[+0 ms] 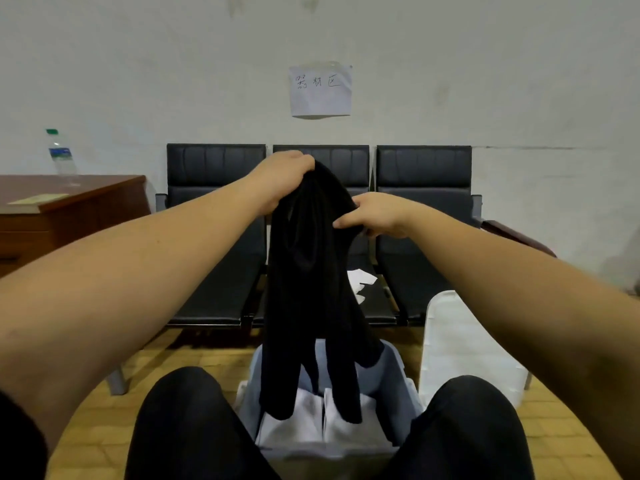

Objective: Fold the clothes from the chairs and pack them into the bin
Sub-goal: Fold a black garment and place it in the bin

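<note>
Hands hold up a long black soft cloth garment [308, 271] in the head view. The left hand [284, 181] grips the top of it, up high, with the fingers curled round a bunch of cloth. The right hand [372, 214] pinches the garment's edge a bit lower on the other side. I think the person lifts it like this so it hangs straight and the folds fall out before folding. Its two dangling ends reach down into the pale blue plastic bin [398, 382], which sits on the floor between the person's knees. That spot keeps the bin close for packing. White folded cloth [298, 427] already lies inside the bin. A white plastic lid [460, 344] stands just beside the bin. Behind are three black padded chairs [214, 237] in a row by the wall. A small white cloth [362, 278] lies on the middle chair.

The black garment hides much of that middle seat. It is so dark that I cannot tell what kind of clothing it is. The bin's bottom is hidden too.
</note>
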Tool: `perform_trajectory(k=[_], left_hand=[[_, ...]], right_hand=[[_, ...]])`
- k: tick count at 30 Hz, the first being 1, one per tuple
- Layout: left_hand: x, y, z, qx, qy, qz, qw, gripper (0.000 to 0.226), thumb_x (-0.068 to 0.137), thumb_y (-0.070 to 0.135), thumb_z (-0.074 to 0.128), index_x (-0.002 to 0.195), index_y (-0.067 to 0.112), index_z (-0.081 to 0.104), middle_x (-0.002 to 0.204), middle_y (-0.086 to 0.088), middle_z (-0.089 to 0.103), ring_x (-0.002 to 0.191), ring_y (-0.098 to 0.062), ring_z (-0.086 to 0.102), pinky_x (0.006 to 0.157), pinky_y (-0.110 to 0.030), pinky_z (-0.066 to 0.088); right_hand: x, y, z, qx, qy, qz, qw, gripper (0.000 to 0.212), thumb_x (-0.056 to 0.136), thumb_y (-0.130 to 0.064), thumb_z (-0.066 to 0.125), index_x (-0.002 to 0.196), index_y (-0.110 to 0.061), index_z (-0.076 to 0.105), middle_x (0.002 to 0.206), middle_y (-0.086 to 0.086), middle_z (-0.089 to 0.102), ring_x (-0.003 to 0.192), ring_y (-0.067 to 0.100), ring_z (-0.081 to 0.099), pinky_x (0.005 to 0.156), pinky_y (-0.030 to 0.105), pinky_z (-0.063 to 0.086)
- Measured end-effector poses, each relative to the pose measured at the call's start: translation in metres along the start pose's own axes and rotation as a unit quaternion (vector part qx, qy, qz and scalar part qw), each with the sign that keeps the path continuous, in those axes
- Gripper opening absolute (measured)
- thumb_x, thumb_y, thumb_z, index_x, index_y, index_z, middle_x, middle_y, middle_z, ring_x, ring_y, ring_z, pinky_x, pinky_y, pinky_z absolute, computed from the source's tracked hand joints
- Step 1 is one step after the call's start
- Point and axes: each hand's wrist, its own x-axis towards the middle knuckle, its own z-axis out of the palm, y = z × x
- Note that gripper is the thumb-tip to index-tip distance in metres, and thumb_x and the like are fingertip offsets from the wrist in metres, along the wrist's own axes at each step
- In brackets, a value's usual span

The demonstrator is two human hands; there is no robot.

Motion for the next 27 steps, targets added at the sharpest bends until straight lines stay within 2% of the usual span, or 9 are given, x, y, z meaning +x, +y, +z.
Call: perform_trajectory(k=[3, 5, 8, 11, 14, 17, 21, 24, 27], left_hand=[[0.001, 0.002, -0.008, -0.064, 0.034, -0.016, 0.997, 0.018, 0.093, 0.022, 0.049, 0.083, 0.018, 0.063, 0.083, -0.001, 0.063, 0.069, -0.015, 0.058, 0.05, -0.023, 0.041], [0.001, 0.001, -0.015, -0.092, 0.044, -0.024, 0.994, 0.02, 0.093, 0.019, 0.048, 0.08, 0.018, 0.063, 0.075, 0.001, 0.061, 0.06, -0.012, 0.056, 0.042, -0.016, 0.039], [0.001, -0.003, -0.019, -0.121, 0.051, -0.035, 0.991, 0.02, 0.093, 0.018, 0.046, 0.084, 0.015, 0.063, 0.078, -0.001, 0.063, 0.066, -0.015, 0.06, 0.049, -0.019, 0.044], [0.004, -0.006, -0.024, -0.146, 0.079, -0.051, 0.985, 0.019, 0.095, 0.02, 0.047, 0.087, 0.016, 0.064, 0.088, -0.004, 0.066, 0.076, -0.019, 0.064, 0.059, -0.027, 0.05], [0.008, -0.011, -0.029, -0.161, 0.092, -0.058, 0.981, 0.018, 0.094, 0.021, 0.048, 0.09, 0.016, 0.065, 0.096, -0.007, 0.069, 0.082, -0.021, 0.067, 0.063, -0.029, 0.053], [0.009, -0.017, -0.037, -0.183, 0.108, -0.066, 0.975, 0.018, 0.094, 0.02, 0.048, 0.09, 0.015, 0.066, 0.094, -0.006, 0.069, 0.081, -0.02, 0.067, 0.066, -0.03, 0.056], [0.009, -0.026, -0.046, -0.199, 0.129, -0.084, 0.968, 0.017, 0.094, 0.02, 0.049, 0.092, 0.014, 0.064, 0.095, -0.006, 0.068, 0.081, -0.02, 0.067, 0.074, -0.033, 0.057], [0.008, -0.034, -0.052, -0.199, 0.139, -0.102, 0.965, 0.017, 0.094, 0.02, 0.049, 0.096, 0.015, 0.065, 0.101, -0.008, 0.07, 0.089, -0.023, 0.069, 0.079, -0.036, 0.06], [0.008, -0.04, -0.055, -0.182, 0.149, -0.107, 0.966, 0.017, 0.095, 0.021, 0.049, 0.096, 0.014, 0.064, 0.107, -0.011, 0.068, 0.097, -0.026, 0.068, 0.087, -0.041, 0.059]], right_hand=[[0.0, 0.016, 0.017, 0.082, 0.022, 0.008, 0.996, 0.001, 0.092, -0.014, 0.061, 0.092, -0.013, 0.062, 0.082, 0.004, 0.063, 0.074, 0.013, 0.055, 0.069, 0.027, 0.041], [0.002, 0.026, 0.03, 0.17, 0.031, -0.002, 0.985, 0.011, 0.093, -0.006, 0.055, 0.096, -0.015, 0.06, 0.091, 0.003, 0.064, 0.082, 0.014, 0.058, 0.075, 0.025, 0.046], [0.004, 0.036, 0.049, 0.216, 0.017, -0.008, 0.976, 0.016, 0.092, -0.005, 0.049, 0.1, -0.017, 0.056, 0.093, 0.002, 0.063, 0.084, 0.015, 0.06, 0.077, 0.029, 0.049], [0.002, 0.045, 0.064, 0.188, -0.006, -0.006, 0.982, 0.014, 0.09, -0.005, 0.049, 0.096, -0.017, 0.055, 0.086, 0.002, 0.058, 0.077, 0.014, 0.056, 0.075, 0.03, 0.046], [-0.002, 0.061, 0.068, 0.088, -0.01, 0.002, 0.996, 0.019, 0.087, -0.014, 0.055, 0.104, -0.005, 0.059, 0.089, 0.006, 0.058, 0.083, 0.018, 0.056, 0.079, 0.033, 0.046], [-0.009, 0.08, 0.063, -0.003, -0.012, 0.039, 0.999, 0.02, 0.091, -0.02, 0.058, 0.109, -0.016, 0.066, 0.102, 0.002, 0.07, 0.094, 0.016, 0.066, 0.087, 0.033, 0.049], [-0.017, 0.107, 0.055, -0.036, -0.01, 0.093, 0.995, 0.008, 0.093, -0.031, 0.065, 0.101, -0.032, 0.066, 0.1, -0.004, 0.071, 0.093, 0.014, 0.068, 0.084, 0.031, 0.053], [-0.024, 0.12, 0.047, -0.038, 0.011, 0.113, 0.993, 0.012, 0.094, -0.034, 0.066, 0.104, -0.029, 0.068, 0.098, -0.005, 0.072, 0.091, 0.012, 0.068, 0.076, 0.025, 0.05], [-0.03, 0.123, 0.039, -0.02, 0.029, 0.115, 0.993, 0.022, 0.093, -0.038, 0.066, 0.11, -0.024, 0.069, 0.098, -0.004, 0.073, 0.091, 0.012, 0.069, 0.078, 0.026, 0.052]])
